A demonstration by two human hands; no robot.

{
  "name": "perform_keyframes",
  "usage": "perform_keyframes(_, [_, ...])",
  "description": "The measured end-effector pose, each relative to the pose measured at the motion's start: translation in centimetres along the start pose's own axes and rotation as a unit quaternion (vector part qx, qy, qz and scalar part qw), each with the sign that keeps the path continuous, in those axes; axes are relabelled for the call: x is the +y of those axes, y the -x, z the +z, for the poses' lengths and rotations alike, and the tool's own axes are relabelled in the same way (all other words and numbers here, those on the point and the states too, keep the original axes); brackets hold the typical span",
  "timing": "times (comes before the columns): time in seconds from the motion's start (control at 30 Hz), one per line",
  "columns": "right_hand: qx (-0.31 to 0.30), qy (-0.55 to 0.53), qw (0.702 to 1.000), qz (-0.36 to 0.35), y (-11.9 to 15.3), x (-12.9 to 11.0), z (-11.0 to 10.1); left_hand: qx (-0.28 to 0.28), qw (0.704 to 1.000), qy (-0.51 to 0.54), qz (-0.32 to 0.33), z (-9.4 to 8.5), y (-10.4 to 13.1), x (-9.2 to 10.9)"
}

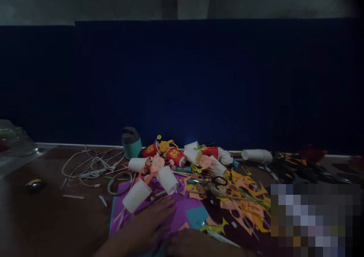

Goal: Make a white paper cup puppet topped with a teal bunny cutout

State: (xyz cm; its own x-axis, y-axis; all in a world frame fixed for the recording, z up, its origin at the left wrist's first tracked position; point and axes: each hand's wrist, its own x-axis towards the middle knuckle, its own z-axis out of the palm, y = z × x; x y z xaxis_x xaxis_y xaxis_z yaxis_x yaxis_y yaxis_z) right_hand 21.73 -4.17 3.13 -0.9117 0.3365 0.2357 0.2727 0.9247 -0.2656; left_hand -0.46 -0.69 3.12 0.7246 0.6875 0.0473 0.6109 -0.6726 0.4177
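Observation:
My left hand (155, 221) lies over purple paper (182, 207), its fingers stretched out toward the right, just below a tipped white paper cup (137, 196). Beside it at the bottom edge is my right hand (193, 243), dim and partly cut off, its fingers too unclear to make out. A blue paper piece (196, 216) rests on the purple paper above my right hand. Another white cup (167, 180) leans near my left fingertips. Scissors (220, 181) with black handles lie among the scraps.
Red paper cups (175, 156) and a teal container (132, 143) stand or lie at the back. White cables (85, 167) coil on the left. Orange cut paper (250, 207) spreads to the right, near stacked white cups (256, 156). A dark blue partition (182, 82) rises behind.

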Motion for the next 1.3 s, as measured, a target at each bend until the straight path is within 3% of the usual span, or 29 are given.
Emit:
perform_keyframes(0.13, [-0.031,0.067,0.997,0.016,3.3,3.6,-1.0,-0.002,1.000,0.010,0.007,0.3,0.1,-0.5])
perform_keyframes(0.17, [-0.032,0.085,0.995,0.052,4.0,4.3,-1.2,-0.003,1.000,0.013,0.010,0.3,0.1,-0.6])
perform_keyframes(0.3, [0.051,0.139,0.966,0.213,5.1,6.4,-1.4,-0.004,0.999,0.028,0.028,-0.2,0.1,-0.5])
perform_keyframes(0.43, [0.112,0.120,0.940,0.299,3.3,6.6,-2.1,-0.029,0.999,0.022,0.028,-0.8,0.1,-0.1])
perform_keyframes(0.53, [0.124,0.094,0.936,0.315,1.4,6.0,-2.7,-0.038,0.999,0.029,0.025,-1.4,-0.1,0.3])
perform_keyframes(0.7, [0.085,0.093,0.938,0.323,-0.3,5.0,-2.8,-0.038,0.998,0.032,0.035,-1.8,-0.1,-0.1])
perform_keyframes(0.87, [0.076,0.080,0.951,0.289,-0.2,5.0,-2.7,-0.039,0.999,-0.018,-0.011,-1.1,0.0,-0.3])
perform_keyframes(1.0, [0.103,0.057,0.951,0.286,0.2,5.6,-3.0,-0.048,0.997,-0.035,0.039,-1.1,-0.5,0.8])
perform_keyframes(1.17, [0.094,0.089,0.934,0.333,1.4,7.5,-6.4,-0.056,0.995,-0.040,0.065,-1.7,-0.6,1.2])
perform_keyframes(1.3, [0.129,0.135,0.851,0.490,4.8,9.5,-10.7,-0.090,0.993,-0.017,0.072,-1.9,-0.3,0.8])
